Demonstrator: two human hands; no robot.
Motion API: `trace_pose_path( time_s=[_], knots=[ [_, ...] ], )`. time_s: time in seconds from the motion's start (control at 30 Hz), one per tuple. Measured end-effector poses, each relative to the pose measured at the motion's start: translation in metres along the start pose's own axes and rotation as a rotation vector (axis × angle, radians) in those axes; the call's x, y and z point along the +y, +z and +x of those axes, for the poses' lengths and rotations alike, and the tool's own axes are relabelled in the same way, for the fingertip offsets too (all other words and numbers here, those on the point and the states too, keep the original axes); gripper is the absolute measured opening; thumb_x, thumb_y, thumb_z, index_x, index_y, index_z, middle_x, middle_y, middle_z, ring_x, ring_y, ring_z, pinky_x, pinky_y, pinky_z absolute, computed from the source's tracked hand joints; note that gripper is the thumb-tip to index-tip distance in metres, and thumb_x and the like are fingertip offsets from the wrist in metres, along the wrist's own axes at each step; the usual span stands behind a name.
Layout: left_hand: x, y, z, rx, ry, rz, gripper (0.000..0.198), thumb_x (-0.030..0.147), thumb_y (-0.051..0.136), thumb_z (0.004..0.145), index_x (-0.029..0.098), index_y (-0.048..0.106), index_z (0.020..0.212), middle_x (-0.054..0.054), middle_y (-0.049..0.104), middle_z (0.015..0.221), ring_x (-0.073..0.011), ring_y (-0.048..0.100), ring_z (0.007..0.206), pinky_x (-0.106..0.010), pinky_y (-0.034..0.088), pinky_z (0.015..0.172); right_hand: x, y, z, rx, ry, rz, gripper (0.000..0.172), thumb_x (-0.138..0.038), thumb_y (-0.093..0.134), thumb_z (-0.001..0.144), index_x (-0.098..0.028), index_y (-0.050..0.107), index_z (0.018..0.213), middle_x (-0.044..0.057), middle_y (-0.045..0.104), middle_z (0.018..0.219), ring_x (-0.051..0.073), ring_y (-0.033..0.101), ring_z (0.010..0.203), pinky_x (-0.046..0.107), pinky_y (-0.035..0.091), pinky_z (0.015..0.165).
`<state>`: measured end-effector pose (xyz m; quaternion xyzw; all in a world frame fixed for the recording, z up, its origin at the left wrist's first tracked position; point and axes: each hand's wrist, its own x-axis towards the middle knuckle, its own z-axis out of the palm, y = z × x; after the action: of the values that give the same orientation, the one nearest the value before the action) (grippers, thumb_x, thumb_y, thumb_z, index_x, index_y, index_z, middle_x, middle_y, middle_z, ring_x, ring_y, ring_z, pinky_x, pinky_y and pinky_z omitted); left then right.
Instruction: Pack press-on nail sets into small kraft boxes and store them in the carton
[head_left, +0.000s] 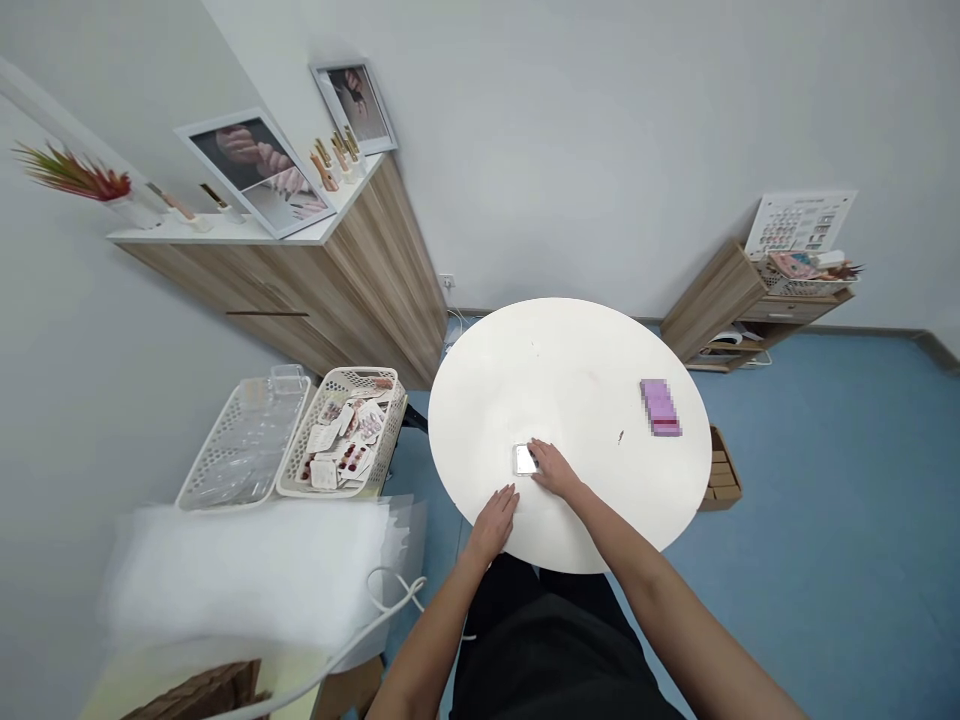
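Note:
A small white square case [523, 459] with clear-looking edges lies on the round white table [577, 340], near its front. My right hand [553, 470] is at the case's right side, with fingertips at its upper right corner and the thumb along its lower right edge. A small dark spot shows between those fingers, too small to name. Just below and left of the case, my left hand [495, 520] rests flat on the tabletop near the edge. Its fingers are stretched out and it holds nothing.
A purple, blurred packet [660, 407] lies at the table's right. To the left stand a white basket of nail-design cards [341, 440] and a basket of clear plastic pieces [244, 440]. White sheets [255, 570] and a white cable [352, 640] are nearer me. A carton [721, 475] sits on the floor.

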<state>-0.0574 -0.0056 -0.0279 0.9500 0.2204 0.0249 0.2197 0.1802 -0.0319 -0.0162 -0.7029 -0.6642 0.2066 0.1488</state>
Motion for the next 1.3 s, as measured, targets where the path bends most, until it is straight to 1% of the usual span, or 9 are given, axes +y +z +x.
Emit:
trace_pose_path(
  time_s=[0.17, 0.37, 0.5, 0.67, 0.8, 0.97, 1.17, 1.23, 1.3],
  knots=[
    [-0.001, -0.011, 0.009, -0.003, -0.01, -0.019, 0.052, 0.004, 0.032, 0.087, 0.019, 0.05, 0.133, -0.008, 0.05, 0.144, -0.0193, 0.043, 0.136, -0.048, 0.039, 0.112, -0.012, -0.004, -0.02, 0.004, 0.071, -0.031, 0.079, -0.028, 0.058, 0.083, -0.018, 0.021, 0.152, 0.016, 0.029, 0.156, 0.027, 0.025, 0.144, 0.05, 0.024, 0.114],
    [-0.003, -0.023, 0.017, 0.012, -0.048, -0.087, 0.042, 0.013, 0.033, 0.09, 0.019, 0.061, 0.12, -0.006, 0.06, 0.134, -0.0191, 0.054, 0.126, -0.043, 0.045, 0.108, -0.016, 0.005, -0.085, 0.042, 0.067, -0.084, 0.067, -0.04, 0.057, 0.085, -0.012, 0.037, 0.143, 0.019, 0.039, 0.15, 0.031, 0.034, 0.139, 0.05, 0.027, 0.114],
    [0.0, -0.025, 0.015, 0.063, -0.085, -0.17, 0.038, 0.019, 0.036, 0.09, 0.021, 0.061, 0.118, -0.005, 0.064, 0.129, -0.021, 0.059, 0.12, -0.044, 0.05, 0.102, -0.017, 0.01, -0.107, 0.064, 0.073, -0.18, 0.048, -0.027, 0.05, 0.089, -0.013, 0.049, 0.134, 0.017, 0.043, 0.148, 0.029, 0.036, 0.138, 0.05, 0.025, 0.114],
    [0.013, -0.037, 0.001, 0.038, -0.122, -0.336, 0.031, 0.022, 0.039, 0.089, 0.025, 0.064, 0.108, -0.001, 0.07, 0.114, -0.0193, 0.066, 0.105, -0.034, 0.055, 0.09, -0.024, 0.005, -0.116, 0.137, 0.076, -0.195, 0.029, -0.013, 0.043, 0.091, -0.02, 0.065, 0.108, 0.011, 0.064, 0.124, 0.024, 0.056, 0.116, 0.047, 0.03, 0.11],
    [0.022, -0.059, 0.001, 0.035, -0.17, -0.429, 0.026, 0.028, 0.04, 0.091, 0.026, 0.064, 0.102, 0.0, 0.072, 0.102, -0.0184, 0.068, 0.094, -0.03, 0.054, 0.082, -0.026, -0.004, -0.115, 0.153, 0.154, -0.014, 0.025, -0.022, 0.041, 0.095, -0.023, 0.066, 0.095, 0.004, 0.07, 0.096, 0.019, 0.063, 0.092, 0.039, 0.04, 0.101],
    [0.018, -0.075, 0.027, 0.091, -0.273, -0.473, 0.02, 0.029, 0.044, 0.09, 0.025, 0.064, 0.095, 0.0, 0.072, 0.094, -0.0186, 0.067, 0.094, -0.029, 0.051, 0.082, -0.017, -0.022, -0.089, 0.158, 0.337, 0.21, 0.025, -0.03, 0.042, 0.095, -0.023, 0.066, 0.096, 0.004, 0.07, 0.102, 0.019, 0.063, 0.095, 0.03, 0.047, 0.081],
    [0.013, -0.065, 0.049, 0.177, -0.447, -0.276, 0.024, 0.018, 0.042, 0.089, 0.021, 0.062, 0.102, -0.006, 0.068, 0.095, -0.0208, 0.065, 0.093, -0.033, 0.051, 0.081, -0.01, -0.033, -0.052, 0.049, 0.493, 0.116, 0.015, -0.026, 0.052, 0.09, -0.02, 0.065, 0.087, 0.004, 0.067, 0.094, 0.018, 0.061, 0.086, 0.026, 0.041, 0.069],
    [0.018, -0.058, 0.046, 0.275, -0.413, -0.116, 0.029, 0.018, 0.039, 0.091, 0.018, 0.059, 0.111, -0.011, 0.065, 0.105, -0.0243, 0.061, 0.102, -0.039, 0.048, 0.089, -0.01, -0.034, -0.046, 0.031, 0.513, 0.079, 0.014, -0.025, 0.052, 0.09, -0.019, 0.064, 0.085, 0.005, 0.065, 0.094, 0.016, 0.06, 0.084, 0.025, 0.039, 0.067],
    [0.026, -0.047, 0.04, 0.298, -0.271, 0.02, 0.034, 0.015, 0.039, 0.09, 0.017, 0.056, 0.119, -0.014, 0.061, 0.114, -0.0273, 0.057, 0.111, -0.045, 0.043, 0.098, -0.011, -0.034, -0.042, 0.014, 0.521, 0.056, 0.014, -0.023, 0.052, 0.09, -0.019, 0.064, 0.084, 0.004, 0.064, 0.093, 0.015, 0.058, 0.083, 0.024, 0.037, 0.065]
  ],
)
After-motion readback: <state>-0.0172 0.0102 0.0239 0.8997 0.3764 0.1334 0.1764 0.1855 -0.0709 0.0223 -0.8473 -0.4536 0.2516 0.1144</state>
